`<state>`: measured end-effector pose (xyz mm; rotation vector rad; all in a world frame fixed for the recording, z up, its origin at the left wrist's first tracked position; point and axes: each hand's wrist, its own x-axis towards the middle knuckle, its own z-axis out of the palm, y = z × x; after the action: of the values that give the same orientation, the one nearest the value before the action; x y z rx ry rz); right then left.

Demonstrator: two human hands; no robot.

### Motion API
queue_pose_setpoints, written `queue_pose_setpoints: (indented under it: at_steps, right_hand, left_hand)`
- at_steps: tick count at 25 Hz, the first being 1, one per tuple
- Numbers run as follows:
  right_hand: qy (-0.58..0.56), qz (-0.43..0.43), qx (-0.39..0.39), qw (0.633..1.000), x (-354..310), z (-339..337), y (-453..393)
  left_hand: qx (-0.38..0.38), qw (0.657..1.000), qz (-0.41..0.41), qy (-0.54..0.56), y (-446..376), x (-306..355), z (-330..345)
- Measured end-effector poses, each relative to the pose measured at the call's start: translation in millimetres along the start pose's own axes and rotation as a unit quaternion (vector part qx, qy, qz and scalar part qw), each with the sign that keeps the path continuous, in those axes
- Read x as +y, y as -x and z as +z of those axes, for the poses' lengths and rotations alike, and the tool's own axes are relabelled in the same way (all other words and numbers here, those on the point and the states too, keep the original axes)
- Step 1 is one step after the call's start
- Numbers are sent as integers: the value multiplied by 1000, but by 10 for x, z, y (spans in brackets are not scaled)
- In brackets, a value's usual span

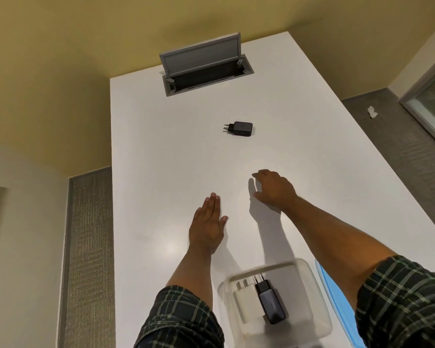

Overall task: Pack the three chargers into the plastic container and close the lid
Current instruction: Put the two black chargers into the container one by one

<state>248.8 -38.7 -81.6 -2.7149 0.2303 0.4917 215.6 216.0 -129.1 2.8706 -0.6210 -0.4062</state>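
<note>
Chargers sit in two places on our white table (161,146): a white charger (246,301) and a black charger (271,306) lie side by side, touching, inside the clear plastic container (319,292) near the bottom edge of the view, both with their prongs pointing away from us. The third charger (240,128), also black, lies alone on its side well up the table, prongs to the left, far from the container and beyond both of our hands. Our left hand (207,228) is stretched forward, palm down and low over the tabletop, fingers straight and pressed together with the thumb angled out, holding nothing; whether it touches the surface we cannot tell. Our right hand (274,189) is further forward, above the table, its fingers loosely curled and slightly parted, also empty, between the container and the lone charger. A blue lid (337,300) lies just to the right of the container, mostly hidden under our right forearm, so the container stands open. At the table's far end a grey cable hatch (204,69) stands with its flap raised.
</note>
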Motion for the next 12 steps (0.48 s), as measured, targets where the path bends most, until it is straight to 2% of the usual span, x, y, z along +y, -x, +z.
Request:
queue_pose_setpoints:
  at_steps: [4, 7, 12]
  right_hand:
    - [-58, 13, -12, 998, -43, -76, -553]
    - [-52, 11, -13, 998, -85, -237, -987]
    - [-34, -33, 58, 997, -163, -532, -1612]
  left_hand:
    - [56, 998, -13, 10, -343, -35, 12]
    - [102, 994, -35, 23, -556, 5, -2]
    - [158, 983, -74, 61, -676, 3, 120]
